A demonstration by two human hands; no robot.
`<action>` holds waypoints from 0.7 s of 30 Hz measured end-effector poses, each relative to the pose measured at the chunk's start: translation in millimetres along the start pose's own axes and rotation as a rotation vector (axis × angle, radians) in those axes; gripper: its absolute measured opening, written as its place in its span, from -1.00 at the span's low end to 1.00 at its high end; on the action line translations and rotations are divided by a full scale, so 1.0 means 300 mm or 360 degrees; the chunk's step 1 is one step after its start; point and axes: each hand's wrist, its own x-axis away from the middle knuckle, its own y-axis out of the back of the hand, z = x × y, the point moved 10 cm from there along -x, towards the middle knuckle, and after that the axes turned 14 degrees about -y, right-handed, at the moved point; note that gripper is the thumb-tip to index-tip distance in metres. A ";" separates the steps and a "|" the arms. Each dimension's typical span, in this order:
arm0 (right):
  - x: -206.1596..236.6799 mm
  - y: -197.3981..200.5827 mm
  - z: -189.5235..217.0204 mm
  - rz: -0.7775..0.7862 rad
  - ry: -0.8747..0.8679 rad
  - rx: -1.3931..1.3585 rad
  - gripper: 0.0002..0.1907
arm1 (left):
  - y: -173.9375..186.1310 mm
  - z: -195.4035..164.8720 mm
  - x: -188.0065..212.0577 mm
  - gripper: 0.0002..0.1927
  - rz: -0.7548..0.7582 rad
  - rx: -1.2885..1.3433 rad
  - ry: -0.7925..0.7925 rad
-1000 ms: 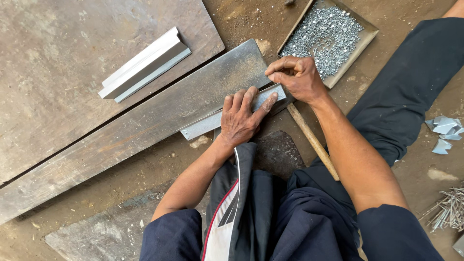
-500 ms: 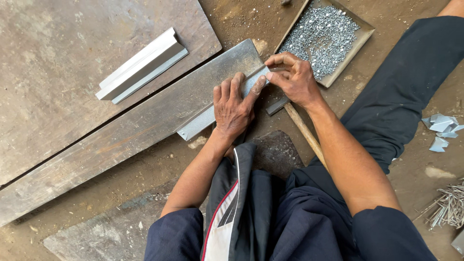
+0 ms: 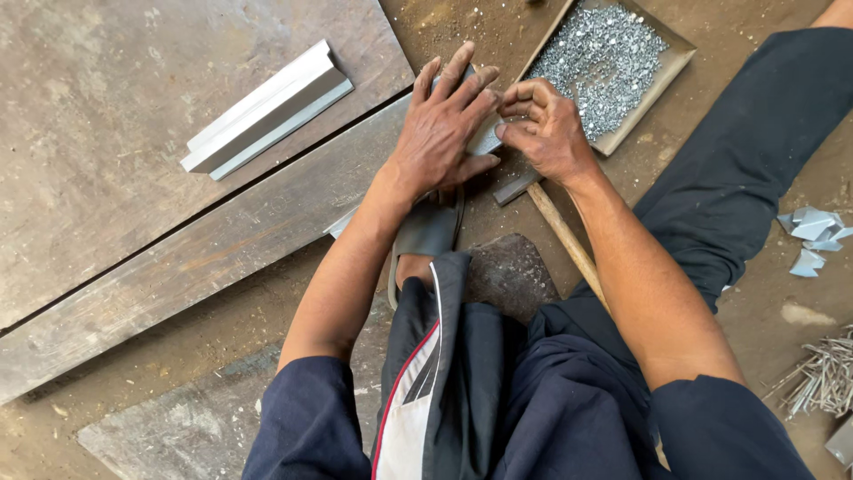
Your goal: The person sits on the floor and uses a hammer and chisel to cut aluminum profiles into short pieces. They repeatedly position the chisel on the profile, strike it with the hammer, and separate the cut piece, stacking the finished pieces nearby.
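Observation:
My left hand (image 3: 444,124) lies flat, fingers spread, pressing a grey metal strip (image 3: 487,140) onto a long wooden plank (image 3: 204,258). The strip is mostly hidden under the palm; a small end shows near my forearm. My right hand (image 3: 546,129) has its fingertips pinched at the strip's far end, right beside the left fingers. What the fingertips hold is too small to tell. A hammer with a wooden handle (image 3: 564,236) lies on the ground just under my right wrist.
A shallow tray (image 3: 653,84) of several small silvery bits sits beyond my right hand. A folded metal channel (image 3: 267,111) rests on a big wooden board (image 3: 107,98). Metal offcuts (image 3: 813,236) and nails (image 3: 822,378) lie at right. My legs fill the foreground.
The view has shifted so both hands sit higher in the frame. My left hand slid along the strip toward its far end, closer to my right hand, and now covers most of it.

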 end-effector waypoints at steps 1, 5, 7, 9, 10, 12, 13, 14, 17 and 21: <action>-0.004 0.002 0.000 -0.0004 0.0005 0.0010 -0.61 | -0.008 0.009 -0.001 -0.26 0.0005 0.0046 -0.0001; -0.020 0.009 -0.013 -0.0006 -0.0034 0.0009 -0.54 | -0.019 0.006 -0.003 -0.29 -0.0004 0.0014 -0.0033; 0.006 0.019 -0.041 -0.0033 -0.0108 0.0020 -0.46 | -0.025 0.013 -0.004 -0.31 0.0014 -0.0005 -0.0005; 0.080 0.067 -0.073 -0.0286 -0.0114 0.0212 -0.41 | -0.017 0.018 -0.006 -0.25 -0.0041 -0.0022 -0.0011; 0.138 0.092 -0.092 -0.0413 -0.0120 0.0302 -0.38 | -0.014 0.021 -0.005 -0.23 -0.0062 -0.0028 -0.0014; 0.294 0.037 -0.080 -0.0501 0.0242 0.1451 -0.40 | -0.029 0.032 0.001 -0.24 -0.0034 0.0010 0.0009; 0.344 0.029 -0.187 -0.0295 -0.0101 0.1390 -0.44 | -0.037 0.037 0.007 -0.25 -0.0018 0.0033 0.0020; 0.400 0.022 -0.291 -0.0109 -0.0438 0.1314 -0.47 | -0.035 0.037 0.012 -0.24 -0.0044 0.0014 0.0017; 0.551 0.089 -0.368 -0.0200 -0.0869 0.0909 -0.65 | -0.023 0.028 0.015 -0.24 -0.0104 -0.0044 -0.0028; 0.613 0.072 -0.210 -0.0186 -0.0698 0.0395 -0.65 | -0.007 0.017 0.006 -0.32 -0.0071 -0.0035 -0.0037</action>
